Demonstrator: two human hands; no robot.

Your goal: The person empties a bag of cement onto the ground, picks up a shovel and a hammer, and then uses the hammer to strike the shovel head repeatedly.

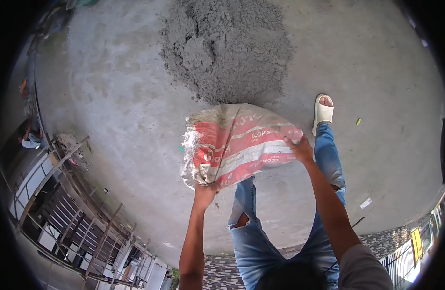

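Both my hands grip a red and white woven sack [237,145], printed "ECOPlanet" and smeared with grey dust. My left hand [206,187] is closed on its lower left corner, beside the frayed white edge. At the right end, my right hand [300,147] has its fingers wrapped over the sack's edge. The sack is stretched sideways between them in front of my legs. Its upper edge overlaps the near side of a heap of wet-looking grey mortar mix [227,48] on the concrete floor [121,111].
My foot in a cream slide sandal [323,111] stands right of the sack. Metal scaffolding [72,222] and rubble [70,145] line the left side, where another person [31,139] is. A scrap of white litter [366,203] and a small yellow-green bit [358,122] lie on the right.
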